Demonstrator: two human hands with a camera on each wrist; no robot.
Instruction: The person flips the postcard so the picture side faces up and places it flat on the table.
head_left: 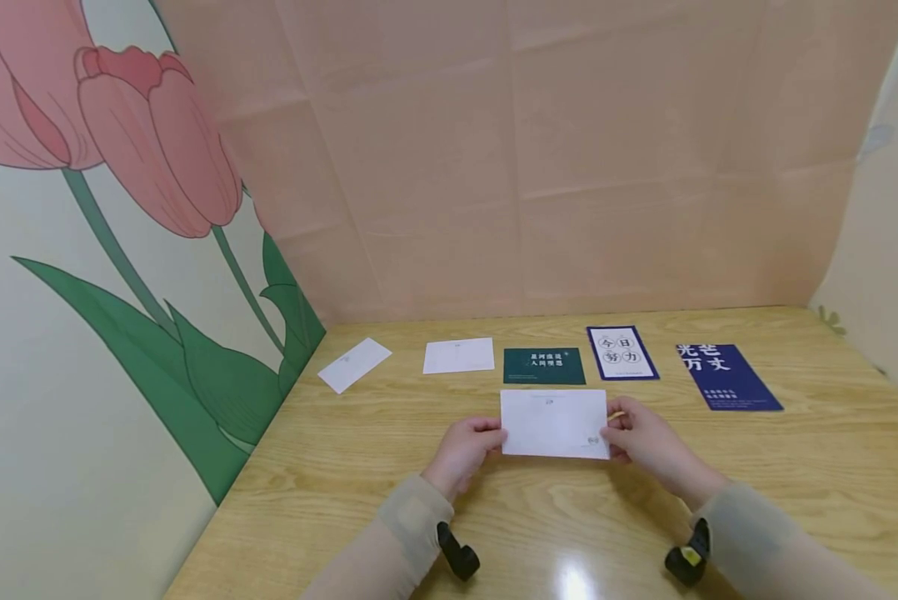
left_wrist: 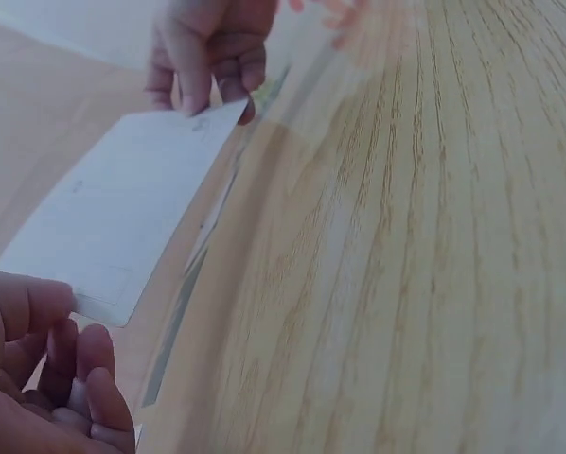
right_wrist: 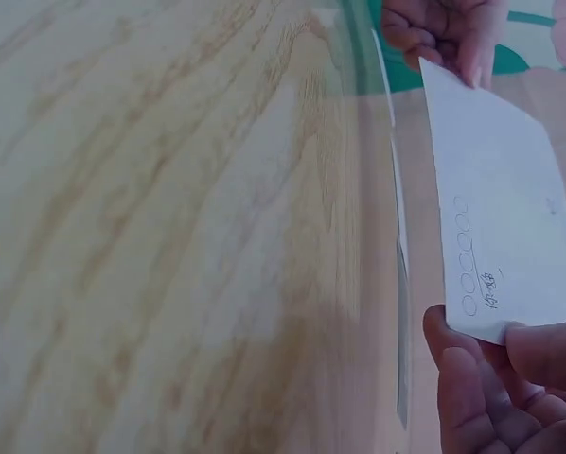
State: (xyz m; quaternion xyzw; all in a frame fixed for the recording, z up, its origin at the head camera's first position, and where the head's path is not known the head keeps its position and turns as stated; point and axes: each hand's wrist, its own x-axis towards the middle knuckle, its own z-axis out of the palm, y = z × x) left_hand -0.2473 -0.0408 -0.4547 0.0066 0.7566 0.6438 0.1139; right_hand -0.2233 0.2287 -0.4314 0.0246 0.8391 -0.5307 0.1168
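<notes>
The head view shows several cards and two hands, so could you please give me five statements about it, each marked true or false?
1. The left hand and right hand pinch opposite edges of the raised white card. True.
2. The blue-bordered card lies between the green card and the solid blue card. True.
3. The green card is the rightmost on the table. False: the solid blue card is.
4. Three white cards lie on the table left of the green card. False: two do, the leftmost card and its neighbour.
5. The leftmost card lies at a slant. True.
</notes>
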